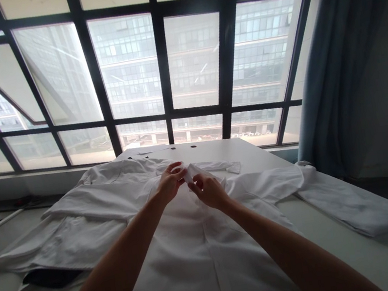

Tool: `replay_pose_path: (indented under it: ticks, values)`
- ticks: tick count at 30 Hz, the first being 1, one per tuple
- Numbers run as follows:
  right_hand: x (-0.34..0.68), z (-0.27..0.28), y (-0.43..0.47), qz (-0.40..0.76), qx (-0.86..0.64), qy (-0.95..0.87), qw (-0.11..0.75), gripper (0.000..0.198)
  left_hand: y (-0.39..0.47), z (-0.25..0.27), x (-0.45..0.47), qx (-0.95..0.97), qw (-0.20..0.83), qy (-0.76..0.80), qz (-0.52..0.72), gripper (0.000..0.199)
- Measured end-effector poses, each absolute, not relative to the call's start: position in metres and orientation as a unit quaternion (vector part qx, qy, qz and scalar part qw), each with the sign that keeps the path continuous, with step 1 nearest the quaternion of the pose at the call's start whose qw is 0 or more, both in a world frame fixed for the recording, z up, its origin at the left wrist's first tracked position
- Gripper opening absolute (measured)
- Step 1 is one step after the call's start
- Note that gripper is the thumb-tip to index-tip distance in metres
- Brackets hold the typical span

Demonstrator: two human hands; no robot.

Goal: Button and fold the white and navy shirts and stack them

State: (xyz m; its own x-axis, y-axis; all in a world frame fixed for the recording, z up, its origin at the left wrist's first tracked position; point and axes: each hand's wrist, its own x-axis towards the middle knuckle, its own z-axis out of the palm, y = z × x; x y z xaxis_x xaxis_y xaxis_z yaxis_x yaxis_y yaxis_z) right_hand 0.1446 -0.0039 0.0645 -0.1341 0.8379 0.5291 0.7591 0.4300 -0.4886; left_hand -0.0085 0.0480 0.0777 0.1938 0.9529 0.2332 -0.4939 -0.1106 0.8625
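A white shirt (194, 259) lies spread over a white table (247, 154), its button placket running down the middle toward me. Both my arms reach forward to its far end, where the collar (192, 169) is raised off the cloth. My left hand (169, 183) pinches the collar's edge between thumb and fingers. Close beside it, my right hand (209, 190) has its fingers curled on the collar from the right. One sleeve (271, 184) stretches out to the right. My forearms cover parts of the shirt's body.
More white garments (85, 233) lie heaped at the left, with a dark piece (52, 277) under their near edge. White cloth (363, 204) lies along the table's right side. A blue-grey curtain (334, 72) hangs at the right. Beyond the table stands a black-framed window (163, 71).
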Motion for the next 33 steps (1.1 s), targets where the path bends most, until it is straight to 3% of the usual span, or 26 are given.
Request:
replay_pose_path:
  ticks: [7, 14, 17, 21, 27, 33]
  values:
    - [0.148, 0.064, 0.004, 0.107, -0.506, -0.749, 0.414, 0.022, 0.058, 0.071, -0.023, 0.582, 0.519, 0.304, 0.547, 0.051]
    - [0.147, 0.061, 0.003, 0.057, -0.491, -0.761, 0.420, 0.020, 0.053, 0.074, -0.019, 0.681, 0.226, 0.424, 0.552, 0.023]
    - [0.146, 0.062, 0.000, 0.032, -0.433, -0.809, 0.396, 0.018, 0.045, 0.079, -0.015, 0.714, 0.143, 0.439, 0.527, 0.026]
    - [0.150, 0.067, -0.001, 0.047, -0.410, -0.840, 0.352, 0.024, 0.041, 0.081, -0.015, 0.751, 0.136, 0.466, 0.449, 0.016]
    - [0.179, 0.073, 0.012, -0.098, -0.563, -0.747, 0.341, 0.020, 0.043, 0.081, -0.018, 0.767, 0.147, 0.439, 0.445, 0.008]
    - [0.203, 0.072, 0.029, 0.010, -0.601, -0.743, 0.296, 0.020, 0.045, 0.077, -0.017, 0.749, 0.174, 0.455, 0.449, 0.009]
